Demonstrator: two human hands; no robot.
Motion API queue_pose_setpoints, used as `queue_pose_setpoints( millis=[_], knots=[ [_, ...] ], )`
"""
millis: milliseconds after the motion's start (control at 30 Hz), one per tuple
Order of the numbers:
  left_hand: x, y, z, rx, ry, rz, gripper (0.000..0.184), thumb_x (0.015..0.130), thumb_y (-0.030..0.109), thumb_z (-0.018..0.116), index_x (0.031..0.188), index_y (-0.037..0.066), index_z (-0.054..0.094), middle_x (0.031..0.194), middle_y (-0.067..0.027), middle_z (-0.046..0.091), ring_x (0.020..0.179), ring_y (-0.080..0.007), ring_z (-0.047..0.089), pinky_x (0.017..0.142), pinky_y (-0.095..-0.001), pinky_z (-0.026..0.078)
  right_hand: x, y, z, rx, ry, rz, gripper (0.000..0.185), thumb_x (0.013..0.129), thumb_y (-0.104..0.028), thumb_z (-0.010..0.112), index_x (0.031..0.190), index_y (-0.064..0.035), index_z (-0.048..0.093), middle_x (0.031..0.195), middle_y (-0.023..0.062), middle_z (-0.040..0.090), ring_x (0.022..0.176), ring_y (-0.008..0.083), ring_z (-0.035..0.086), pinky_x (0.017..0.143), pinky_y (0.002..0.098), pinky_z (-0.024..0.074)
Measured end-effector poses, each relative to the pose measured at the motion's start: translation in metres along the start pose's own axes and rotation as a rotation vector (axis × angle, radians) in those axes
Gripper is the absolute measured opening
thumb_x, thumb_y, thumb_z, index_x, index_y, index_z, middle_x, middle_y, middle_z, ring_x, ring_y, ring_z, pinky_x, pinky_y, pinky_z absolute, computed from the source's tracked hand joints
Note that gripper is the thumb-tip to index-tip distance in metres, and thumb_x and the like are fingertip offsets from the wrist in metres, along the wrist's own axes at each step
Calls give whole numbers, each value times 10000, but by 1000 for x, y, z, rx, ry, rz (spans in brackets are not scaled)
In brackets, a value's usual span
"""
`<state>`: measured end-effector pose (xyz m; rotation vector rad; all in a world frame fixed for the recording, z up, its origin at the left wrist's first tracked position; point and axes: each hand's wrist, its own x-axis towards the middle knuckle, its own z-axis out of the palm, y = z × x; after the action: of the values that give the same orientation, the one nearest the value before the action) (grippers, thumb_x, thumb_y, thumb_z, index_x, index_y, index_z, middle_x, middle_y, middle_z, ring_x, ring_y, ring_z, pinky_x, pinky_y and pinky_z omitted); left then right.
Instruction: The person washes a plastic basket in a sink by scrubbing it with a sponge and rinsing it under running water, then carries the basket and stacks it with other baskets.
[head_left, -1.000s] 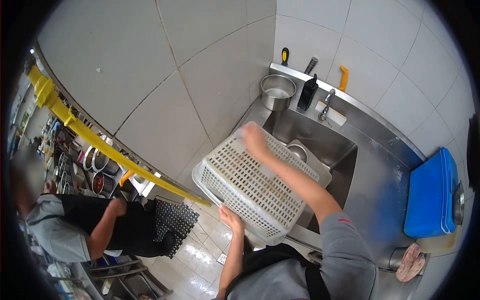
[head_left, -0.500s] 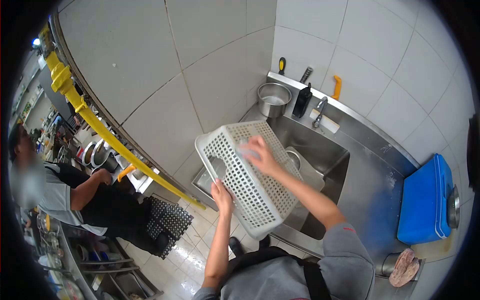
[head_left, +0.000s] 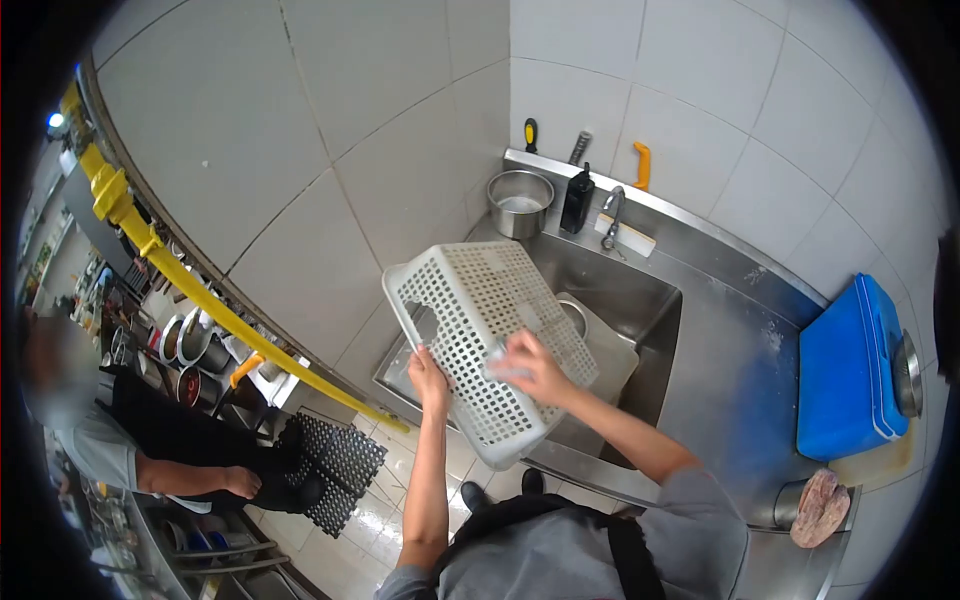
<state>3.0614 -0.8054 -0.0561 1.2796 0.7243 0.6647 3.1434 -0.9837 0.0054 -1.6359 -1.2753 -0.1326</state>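
In the head view, a tiled wall rises behind a steel desk with a sunken sink. We see the pale plastic basket tilted over the sink's near left edge. Our left hand has its fingers closed on the basket's left rim; our right hand bunches its fingers around a small pale thing, blurred, at the basket's near side. We judge the handling under way, the basket not yet set down; which faces are done or left, we cannot tell. The wall bounds us at far left, the yellow pipe beyond our left hand. The widest stretch runs right along the desk to the blue cooler.
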Motion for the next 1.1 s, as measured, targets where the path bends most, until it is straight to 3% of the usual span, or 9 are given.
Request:
queue_pose_setpoints(
  millis=[133, 367, 533, 733, 800, 833, 900, 967, 1100],
  knots=[
    [-8, 9, 6, 22, 18, 61, 341, 968, 323, 356, 744, 69, 399, 483, 21, 362, 322, -76, 368, 288, -243, 321, 22, 21, 5, -66, 11, -82, 250, 703, -172, 720, 920, -65, 658, 905, 92, 440, 877, 238, 464, 788, 340, 402],
    [-13, 13, 7, 151, 65, 143, 355, 965, 324, 356, 744, 52, 408, 496, 15, 355, 361, -79, 359, 320, -255, 340, 157, 90, 31, -105, 465, 63, 235, 742, -166, 681, 933, -33, 650, 889, 117, 488, 854, 245, 492, 749, 329, 412],
    [-5, -17, -2, 192, 78, 96, 362, 962, 277, 364, 693, 39, 411, 510, 6, 348, 442, -92, 347, 426, -293, 310, 54, 28, 27, -76, 250, -24, 164, 726, -148, 695, 868, -67, 685, 887, 97, 494, 853, 227, 488, 753, 312, 407],
    [-13, -22, 1, 189, 103, 62, 362, 966, 277, 364, 695, 43, 418, 508, 17, 349, 448, -84, 344, 416, -289, 304, 151, 115, 34, -138, 412, 249, 127, 728, -130, 693, 845, -80, 689, 866, 82, 489, 868, 221, 499, 770, 349, 409],
    [-21, -2, 3, 187, 95, 76, 365, 968, 279, 361, 695, 44, 417, 500, 17, 351, 432, -84, 353, 401, -285, 307, 149, 104, 37, -105, 328, 191, 136, 732, -153, 692, 843, -73, 685, 866, 81, 509, 875, 249, 515, 777, 380, 409],
    [6, -54, -11, 292, 131, 286, 367, 969, 292, 360, 696, 52, 413, 487, 20, 355, 390, -86, 373, 364, -275, 310, 136, 93, 35, -31, 235, 159, 142, 732, -160, 691, 844, -71, 684, 871, 83, 515, 873, 260, 517, 775, 383, 410],
    [-8, -31, -4, 223, 125, 197, 369, 968, 291, 363, 696, 48, 415, 490, 19, 357, 389, -85, 360, 362, -278, 299, 126, 73, 26, 75, 112, 85, 167, 719, -169, 697, 856, -73, 682, 883, 90, 525, 868, 277, 521, 768, 386, 417],
    [-18, -18, 1, 149, 104, 74, 373, 968, 285, 363, 692, 40, 418, 499, 17, 355, 420, -80, 336, 391, -287, 284, 151, 93, 20, 16, 139, 198, 164, 708, -153, 705, 854, -82, 686, 875, 88, 520, 859, 263, 524, 765, 376, 421],
    [-16, -19, 3, 283, 164, 267, 381, 969, 285, 359, 682, 40, 410, 496, 14, 355, 426, -79, 338, 401, -289, 283, 159, 96, 37, -17, 169, 179, 166, 712, -171, 706, 860, -98, 693, 878, 95, 518, 840, 254, 532, 758, 359, 440]
  ],
)
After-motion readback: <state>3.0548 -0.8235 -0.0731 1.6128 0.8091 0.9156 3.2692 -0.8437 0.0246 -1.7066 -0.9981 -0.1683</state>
